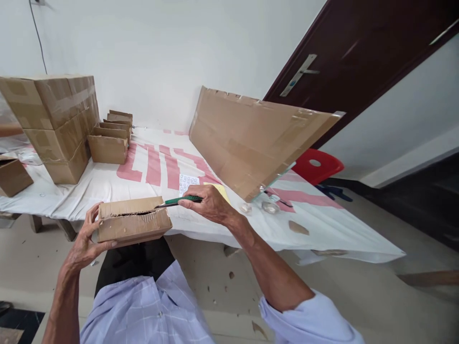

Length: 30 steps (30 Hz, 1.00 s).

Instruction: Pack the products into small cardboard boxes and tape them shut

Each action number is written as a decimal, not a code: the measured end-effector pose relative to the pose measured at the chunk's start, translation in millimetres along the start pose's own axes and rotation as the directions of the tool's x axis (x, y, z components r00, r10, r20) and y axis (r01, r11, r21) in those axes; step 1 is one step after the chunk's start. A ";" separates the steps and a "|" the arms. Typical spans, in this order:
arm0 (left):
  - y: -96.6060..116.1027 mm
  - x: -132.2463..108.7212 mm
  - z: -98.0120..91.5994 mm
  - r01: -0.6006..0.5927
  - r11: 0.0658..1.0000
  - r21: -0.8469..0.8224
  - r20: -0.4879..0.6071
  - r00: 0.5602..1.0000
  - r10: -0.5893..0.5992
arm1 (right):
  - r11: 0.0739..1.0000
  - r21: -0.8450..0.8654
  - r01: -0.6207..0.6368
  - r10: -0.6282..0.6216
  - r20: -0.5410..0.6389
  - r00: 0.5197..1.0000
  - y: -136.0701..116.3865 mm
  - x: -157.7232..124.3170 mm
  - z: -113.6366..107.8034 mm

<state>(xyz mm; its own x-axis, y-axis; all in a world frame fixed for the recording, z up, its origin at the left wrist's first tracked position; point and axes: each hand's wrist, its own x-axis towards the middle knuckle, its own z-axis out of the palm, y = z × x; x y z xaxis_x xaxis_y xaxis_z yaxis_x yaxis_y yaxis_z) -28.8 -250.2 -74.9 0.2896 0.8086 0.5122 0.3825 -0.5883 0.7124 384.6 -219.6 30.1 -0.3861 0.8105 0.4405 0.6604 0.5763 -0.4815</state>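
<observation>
My left hand [86, 239] grips the left end of a folded piece of brown cardboard [132, 222], holding it in the air at the table's near edge. My right hand [211, 203] is closed round a green-handled knife [179, 200]. Its blade tip points left and meets the cardboard's upper right edge. A small printed white sheet [188, 181] and a yellow paper [222, 191] lie on the table just behind my right hand.
A table [107, 186] under a white cloth with red stripes carries stacked taped boxes [57, 124], a row of small cardboard pieces [111, 136] and a large cardboard panel [251, 138] leaning against the wall. A red stool [317, 165] and a dark door [358, 52] stand at right.
</observation>
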 end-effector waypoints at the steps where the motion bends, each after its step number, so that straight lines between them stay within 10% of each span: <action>1: 1.6 0.1 -0.4 0.009 1.000 0.001 0.002 1.000 -0.009 | 0.999 -0.040 0.022 -0.021 0.027 0.999 -5.7 4.1 -3.4; 12: 9.9 4.3 -1.8 0.008 1.000 0.012 0.019 1.000 -0.008 | 0.922 -0.351 0.162 -0.100 0.190 0.977 -8.7 21.1 -1.4; 18: -1.9 -1.8 -8.0 0.020 0.999 0.026 -0.049 0.999 -0.019 | 0.920 -0.392 -0.009 0.012 0.004 1.000 36.6 2.6 -22.0; 25: 2.5 -2.4 -11.2 0.018 0.998 0.068 -0.004 1.000 -0.018 | 0.895 -0.265 -0.358 0.344 -0.101 0.934 97.9 -37.3 76.7; 30: 3.6 -2.7 -11.3 0.056 0.994 0.090 0.024 0.998 -0.059 | 0.921 -0.182 -0.344 0.330 -0.105 0.938 105.4 -46.3 120.4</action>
<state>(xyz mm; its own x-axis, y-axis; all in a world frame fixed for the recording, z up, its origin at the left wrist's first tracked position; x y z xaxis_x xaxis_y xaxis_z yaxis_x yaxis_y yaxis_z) -38.2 -254.3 -68.3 0.2879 0.8412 0.4578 0.4756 -0.5405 0.6941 394.5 -183.7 -132.3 -0.0767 0.9394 0.3341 0.8582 0.2328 -0.4576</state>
